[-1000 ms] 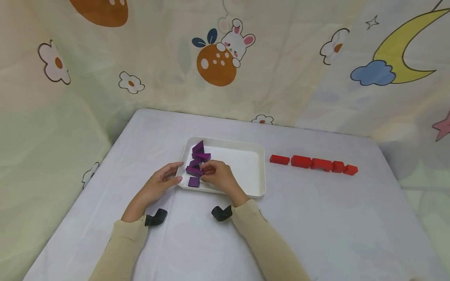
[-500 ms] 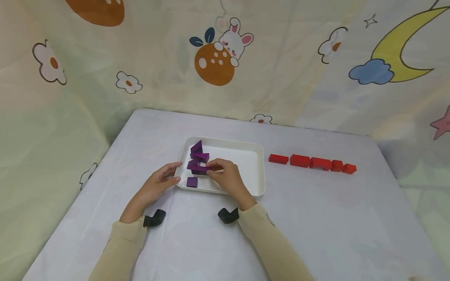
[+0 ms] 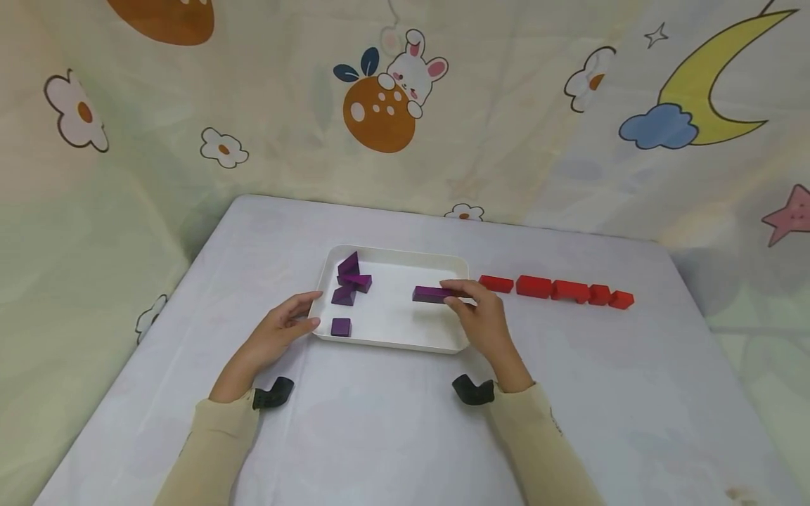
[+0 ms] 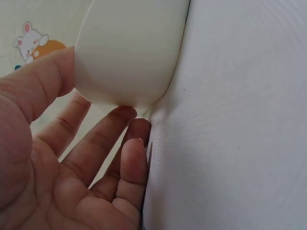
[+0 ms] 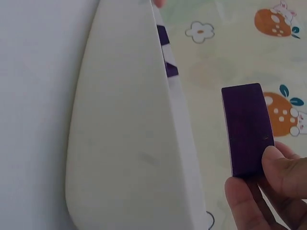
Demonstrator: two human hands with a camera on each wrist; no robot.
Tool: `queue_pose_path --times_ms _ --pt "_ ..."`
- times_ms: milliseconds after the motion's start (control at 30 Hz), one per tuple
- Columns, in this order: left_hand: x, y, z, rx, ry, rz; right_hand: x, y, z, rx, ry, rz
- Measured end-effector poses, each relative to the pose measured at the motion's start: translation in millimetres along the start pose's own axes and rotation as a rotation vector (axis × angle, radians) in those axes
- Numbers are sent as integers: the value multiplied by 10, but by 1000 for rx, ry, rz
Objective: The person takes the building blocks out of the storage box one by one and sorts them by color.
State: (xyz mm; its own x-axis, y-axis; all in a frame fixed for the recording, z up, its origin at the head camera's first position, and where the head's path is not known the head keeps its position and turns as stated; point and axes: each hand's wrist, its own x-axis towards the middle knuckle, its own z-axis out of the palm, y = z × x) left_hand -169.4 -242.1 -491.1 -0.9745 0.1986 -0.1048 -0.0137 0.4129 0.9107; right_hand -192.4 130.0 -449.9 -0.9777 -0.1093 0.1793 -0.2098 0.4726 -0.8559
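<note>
My right hand (image 3: pixel 486 323) pinches one end of a long purple rectangular block (image 3: pixel 429 294) between thumb and fingers. The block is held over the right part of a shallow white tray (image 3: pixel 392 325); in the right wrist view the block (image 5: pixel 245 129) stands out past the tray rim. My left hand (image 3: pixel 277 332) rests its spread thumb and fingertips against the tray's left outer side, as the left wrist view shows beside the tray wall (image 4: pixel 129 52). Along the tray's left side lie a purple cube (image 3: pixel 341 327), a purple wedge-shaped block (image 3: pixel 344 295) and overlapping purple blocks (image 3: pixel 357 281).
Several red blocks (image 3: pixel 534 286) form a row on the white-covered table (image 3: pixel 380 422), right of the tray. A patterned cloth (image 3: pixel 278 91) hangs behind the table and at its sides. Black wrist-worn pieces (image 3: pixel 473 390) stick out by both sleeves.
My right hand has drawn the long purple block away from the other purple ones, lifting it and carrying it right across the tray. The left hand stays at the tray's left side.
</note>
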Motion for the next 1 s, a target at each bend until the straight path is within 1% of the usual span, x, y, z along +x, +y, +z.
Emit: queue_pose_path --times_ms 233,300,400,567,733,867,933,1000 --pt "0 0 -3 0 0 4 -46 238 -437 -146 79 25" --pt "-1 4 -4 1 -1 2 -53 305 -526 -180 98 36" --pt "0 5 -9 6 0 1 -63 389 -626 -221 101 75" --pt "6 -8 -6 -3 1 7 -65 542 -714 -280 59 133" --pt "3 -4 1 -23 0 9 -57 660 -747 -287 26 164" --pt "4 -3 -4 -18 0 13 -45 674 -758 -291 -2 205" --pt "5 -4 -7 -20 -2 14 -41 649 -760 -303 -15 217" --pt "6 -8 -10 -24 -4 14 -45 597 -757 -309 -8 222"
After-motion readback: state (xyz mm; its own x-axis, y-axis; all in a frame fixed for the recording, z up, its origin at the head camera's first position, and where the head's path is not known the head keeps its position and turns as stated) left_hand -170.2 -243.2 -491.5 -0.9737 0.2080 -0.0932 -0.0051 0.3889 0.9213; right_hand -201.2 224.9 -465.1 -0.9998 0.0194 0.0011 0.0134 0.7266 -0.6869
